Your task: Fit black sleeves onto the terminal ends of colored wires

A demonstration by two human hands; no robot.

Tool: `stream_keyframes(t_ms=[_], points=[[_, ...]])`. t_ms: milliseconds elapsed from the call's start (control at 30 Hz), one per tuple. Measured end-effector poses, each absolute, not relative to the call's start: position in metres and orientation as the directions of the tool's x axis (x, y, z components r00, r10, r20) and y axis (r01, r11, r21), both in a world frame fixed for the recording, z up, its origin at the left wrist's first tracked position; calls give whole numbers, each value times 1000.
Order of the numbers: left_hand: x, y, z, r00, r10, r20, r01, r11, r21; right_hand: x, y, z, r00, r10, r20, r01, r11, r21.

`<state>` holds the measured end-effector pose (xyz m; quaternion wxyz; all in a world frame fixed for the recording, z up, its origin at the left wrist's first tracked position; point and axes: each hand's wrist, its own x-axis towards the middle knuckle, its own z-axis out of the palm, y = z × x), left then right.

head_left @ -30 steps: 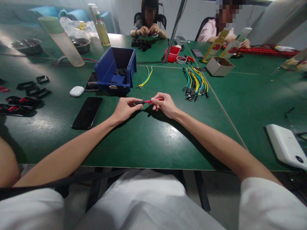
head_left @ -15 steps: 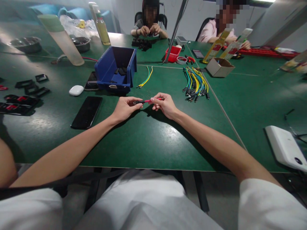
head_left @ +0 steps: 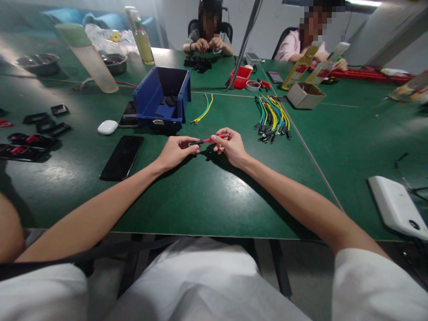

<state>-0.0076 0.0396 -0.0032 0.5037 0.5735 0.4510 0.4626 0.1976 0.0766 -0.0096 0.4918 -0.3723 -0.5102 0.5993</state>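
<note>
A short red cable (head_left: pixel 207 140) with a black sleeve at its left end is stretched between my two hands over the green table (head_left: pixel 214 205). My left hand (head_left: pixel 177 150) pinches the black-sleeved end between thumb and fingers. The red part is gripped by my right hand (head_left: pixel 230 146), its far tip showing above the fingers. Beyond my hands lie a few yellow and green cables (head_left: pixel 209 110). A bundle of yellow, green and black-ended cables (head_left: pixel 272 118) rests to the right. The blue bin (head_left: pixel 160 121) behind my left hand holds small black pieces (head_left: pixel 171 100).
A black phone (head_left: pixel 122 158), a white case (head_left: pixel 107 127) and black frames (head_left: pixel 47 122) lie left. A white device (head_left: pixel 396 207) sits at right. Farther back are a cardboard box (head_left: pixel 305 97), a red bin (head_left: pixel 241 76), bottles (head_left: pixel 143 47) and two people working.
Both hands have hardly moved and keep hold of the red cable; its black end shows slightly less beyond my left fingers. The view has shifted very slightly.
</note>
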Motion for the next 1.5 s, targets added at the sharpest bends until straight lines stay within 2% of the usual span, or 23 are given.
stream_keyframes(t_ms=[300, 700, 900, 1200, 1333, 1500], points=[[-9, 38, -4, 211, 976, 58, 52, -70, 996, 196, 76, -10, -145, 988, 43, -236, 8, -972], [-8, 36, -3, 248, 966, 80, 220, -136, 966, 193, 74, 0, -197, 971, 137, -152, 107, -983], [-8, 35, -2, 270, 957, 106, 237, -173, 956, 197, 76, 11, -234, 948, 216, -124, 192, -974], [-10, 36, -5, 263, 956, 133, 227, -195, 954, 220, 104, 27, -33, 955, 293, -8, 293, -956], [-8, 35, -3, 184, 970, 159, 233, -200, 952, 240, 128, 27, 64, 943, 326, 56, 323, -945], [-9, 36, -3, 92, 973, 212, 262, -229, 937, 274, 159, 24, 159, 918, 363, 259, 316, -913]])
